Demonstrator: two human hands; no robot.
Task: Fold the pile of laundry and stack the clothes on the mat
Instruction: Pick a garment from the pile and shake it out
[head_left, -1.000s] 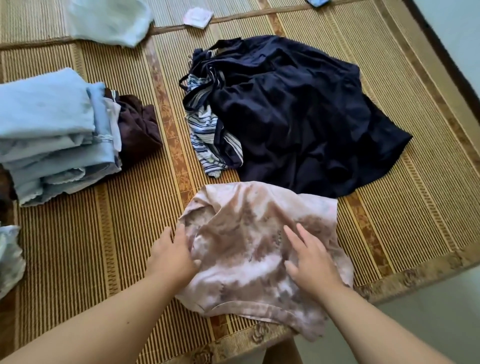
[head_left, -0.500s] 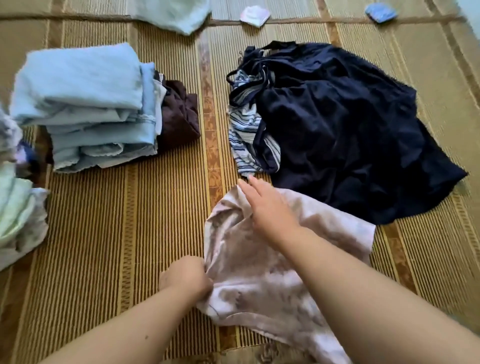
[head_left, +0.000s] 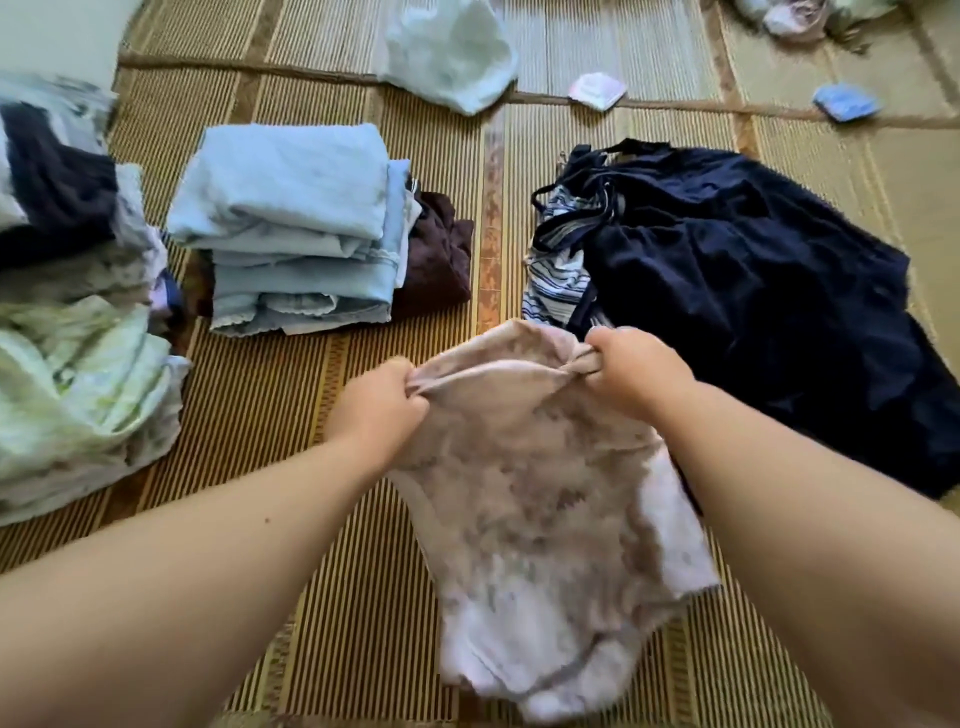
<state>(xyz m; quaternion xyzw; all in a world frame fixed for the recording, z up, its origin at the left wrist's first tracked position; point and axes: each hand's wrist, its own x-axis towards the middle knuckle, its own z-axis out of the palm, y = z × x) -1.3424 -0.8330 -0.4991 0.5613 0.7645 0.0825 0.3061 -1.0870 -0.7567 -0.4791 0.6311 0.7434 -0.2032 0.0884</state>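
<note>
- Head view: left hand (head_left: 382, 410) and right hand (head_left: 634, 366), apart, each grip the top edge of a mottled beige-pink cloth garment (head_left: 545, 519) over the striped woven straw mat (head_left: 291, 395).
- Folded light-blue stack (head_left: 291, 223) lies at left; crumpled navy garment (head_left: 753, 291) at right.

Left hand (head_left: 376, 410): curled into a fist, knuckles up, grip closed on a bunched edge of the pinkish garment (head_left: 545, 519)
Right hand (head_left: 636, 371): also fisted, grip closed on the same edge, a little farther forward than the left
Left forearm: bare, reaching in from the lower left
Right forearm: bare, reaching in from the lower right
Spacing: hands apart, the held edge stretched between them
Fingertips: tucked under, hidden
</note>
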